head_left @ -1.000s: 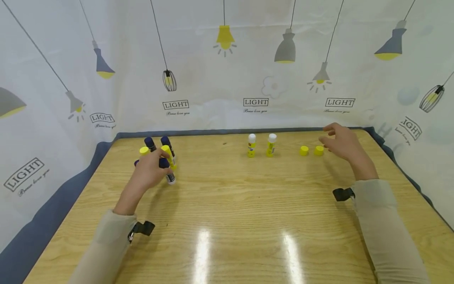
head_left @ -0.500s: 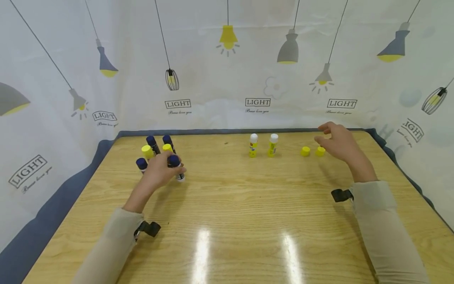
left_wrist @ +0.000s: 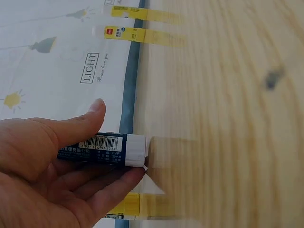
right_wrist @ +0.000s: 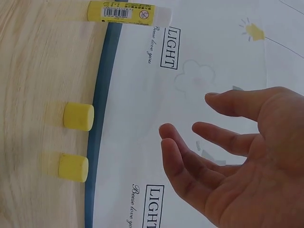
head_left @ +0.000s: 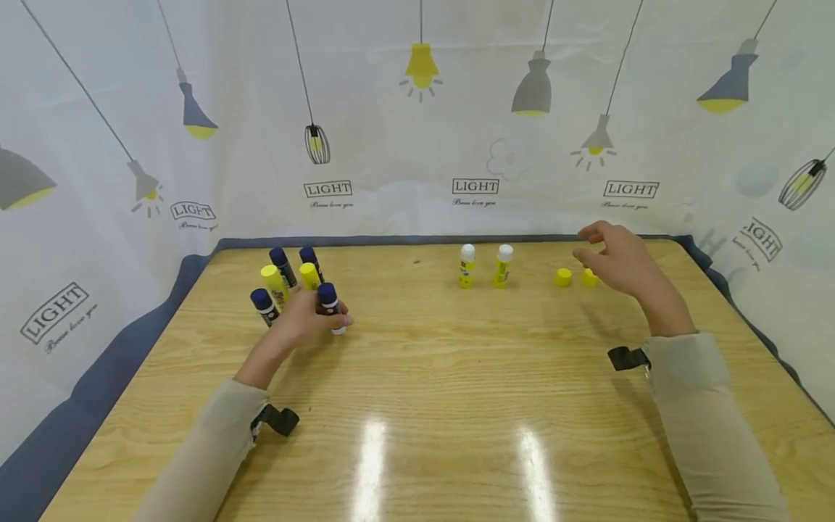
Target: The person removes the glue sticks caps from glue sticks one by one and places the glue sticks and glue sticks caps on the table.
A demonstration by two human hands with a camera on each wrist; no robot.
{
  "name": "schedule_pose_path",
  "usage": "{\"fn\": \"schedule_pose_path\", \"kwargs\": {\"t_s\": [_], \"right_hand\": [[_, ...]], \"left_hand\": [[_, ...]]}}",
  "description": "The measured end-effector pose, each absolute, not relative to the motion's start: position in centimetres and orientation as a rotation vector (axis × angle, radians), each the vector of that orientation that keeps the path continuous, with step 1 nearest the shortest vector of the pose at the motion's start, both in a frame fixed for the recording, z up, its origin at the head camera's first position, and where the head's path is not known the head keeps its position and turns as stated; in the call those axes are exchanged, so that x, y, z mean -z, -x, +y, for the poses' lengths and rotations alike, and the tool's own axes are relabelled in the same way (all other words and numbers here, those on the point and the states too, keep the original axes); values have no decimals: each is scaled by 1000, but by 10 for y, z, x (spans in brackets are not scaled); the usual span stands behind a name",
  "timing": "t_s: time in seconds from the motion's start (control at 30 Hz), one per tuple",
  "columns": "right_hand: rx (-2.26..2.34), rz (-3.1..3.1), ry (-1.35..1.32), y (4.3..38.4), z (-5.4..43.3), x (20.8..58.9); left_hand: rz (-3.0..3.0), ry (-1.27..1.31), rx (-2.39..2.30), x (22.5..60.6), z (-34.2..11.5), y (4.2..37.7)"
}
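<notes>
In the head view my left hand (head_left: 303,319) curves around a navy glue stick (head_left: 327,296), cap up, with its white base low at the table. Seen from the left wrist, the thumb lies along one side of that stick and the fingers along the other. Behind this hand stand more glue sticks: a yellow-capped one (head_left: 270,275), another yellow-capped one (head_left: 309,274), and navy ones such as the front left stick (head_left: 262,300). My right hand (head_left: 616,257), fingers loosely bent and holding nothing, hovers by a yellow cap (head_left: 563,277) and a second yellow cap (head_left: 590,278), partly overlapping the latter.
Toward the back of the wooden table (head_left: 450,406) stand two yellow glue sticks with white tops, the left one (head_left: 466,267) and the right one (head_left: 503,267). A printed curtain (head_left: 391,145) hangs along the back and both sides.
My left hand has shifted right with the navy glue stick, away from the other sticks. My right hand has drifted slightly left, toward the yellow caps.
</notes>
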State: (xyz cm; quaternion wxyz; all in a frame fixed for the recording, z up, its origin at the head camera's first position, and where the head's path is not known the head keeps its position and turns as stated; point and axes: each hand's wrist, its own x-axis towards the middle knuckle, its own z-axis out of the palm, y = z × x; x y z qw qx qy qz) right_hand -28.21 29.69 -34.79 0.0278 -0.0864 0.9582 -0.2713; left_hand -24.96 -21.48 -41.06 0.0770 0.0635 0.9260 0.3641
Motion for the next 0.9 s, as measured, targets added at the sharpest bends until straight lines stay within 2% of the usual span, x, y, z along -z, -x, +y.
{"fn": "schedule_pose_path", "kwargs": {"t_s": [0.43, 0.9], "right_hand": [[855, 2929, 327, 277, 282, 344], [855, 2922, 577, 266, 249, 346]], "left_hand": [[2714, -267, -987, 407, -196, 244], [2618, -343, -1098, 408, -154, 242]]}}
